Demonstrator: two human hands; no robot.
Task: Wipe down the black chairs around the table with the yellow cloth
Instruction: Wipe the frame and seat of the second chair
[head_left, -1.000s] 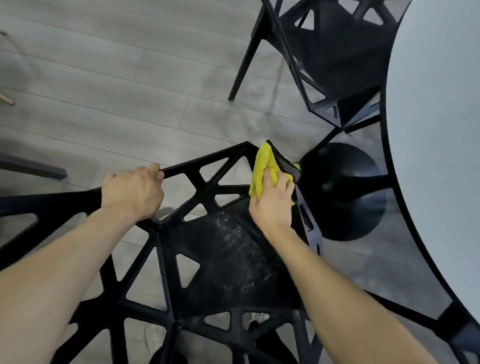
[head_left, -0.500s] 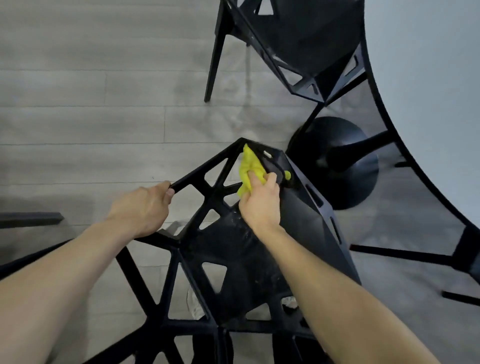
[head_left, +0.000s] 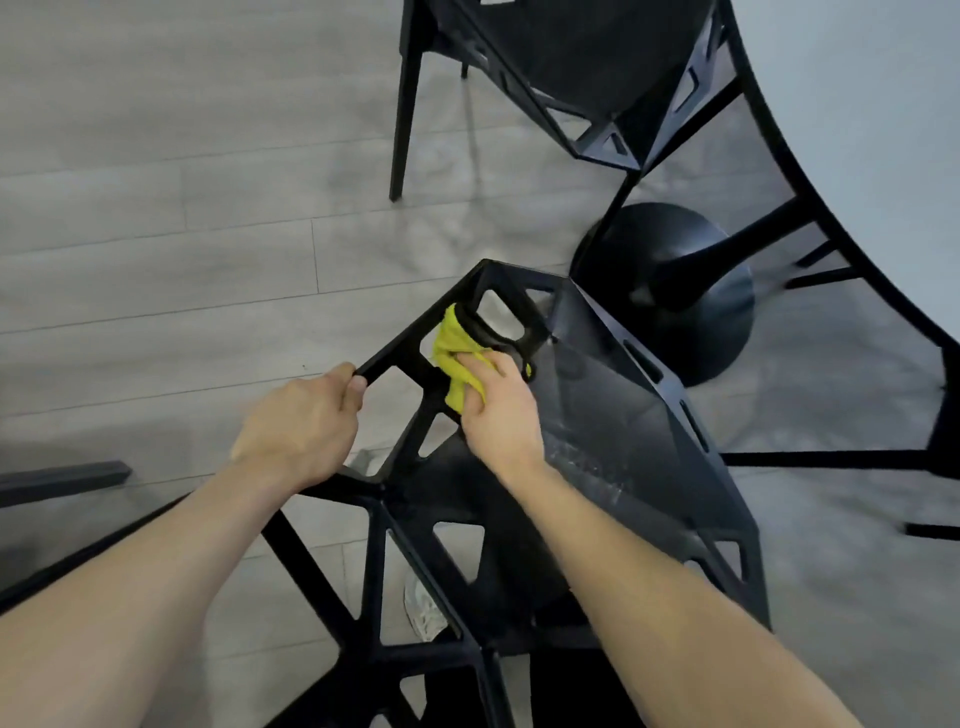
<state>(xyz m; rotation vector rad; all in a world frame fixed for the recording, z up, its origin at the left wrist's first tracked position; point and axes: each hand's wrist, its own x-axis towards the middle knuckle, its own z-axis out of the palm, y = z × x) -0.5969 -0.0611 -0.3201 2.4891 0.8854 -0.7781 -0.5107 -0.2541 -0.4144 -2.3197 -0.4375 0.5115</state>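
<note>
Head view: a black chair (head_left: 613, 441) is seen from above, w/ its open frame of bars and triangle holes spread out below the camera. A bar on the chair's left side is gripped by the left hand (head_left: 301, 421); the fingers are curled tight round the bar, and the thumb tip is seen on top of it. Nothing else is held by that hand.

The yellow cloth (head_left: 457, 364) is held by the right hand (head_left: 498, 405). The cloth is bunched up and pressed onto the chair frame, just beside a rounded hole near the chair's front corner. Part of the cloth is tucked under the fingers, which are bent over it, and part pokes out to the left and up toward the hole. How tight the grip is can't be told exactly, but the cloth is clearly pinned btwn hand and chair. The 2 hands are near each other, not touching.

A second black chair (head_left: 571, 67) is seen at the top, partly under the round table (head_left: 872, 130) at the right. The table's black base (head_left: 670, 291) is seen on the grey wood floor (head_left: 182, 208). A white shoe (head_left: 423, 610) shows thru a gap in the chair.
</note>
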